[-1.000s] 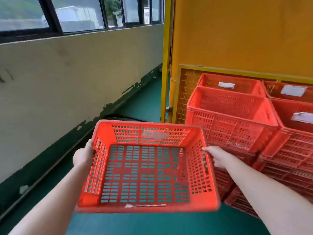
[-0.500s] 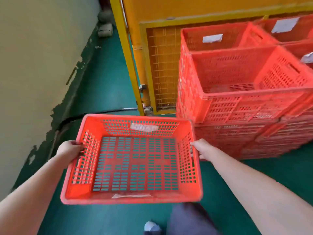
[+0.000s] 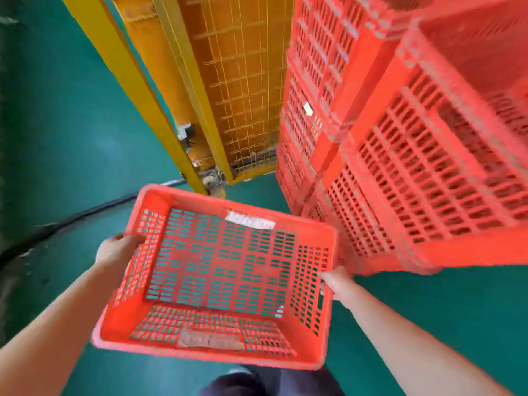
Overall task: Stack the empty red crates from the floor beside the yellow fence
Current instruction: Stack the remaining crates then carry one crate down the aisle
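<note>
A person's left hand and right hand, fingers clamped on its side walls, are carrying an empty red slotted plastic crate above the green floor, with the stacked red crates at two o'clock beside the yellow mesh fence, probably awaiting a lift onto them.

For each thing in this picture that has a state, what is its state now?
Held red crate: empty, off the floor, tilted, carried by both hands.
Left hand: gripping the crate's left wall.
Right hand: gripping the crate's right wall.
Stacked red crates: piled beside the yellow mesh fence.
</note>
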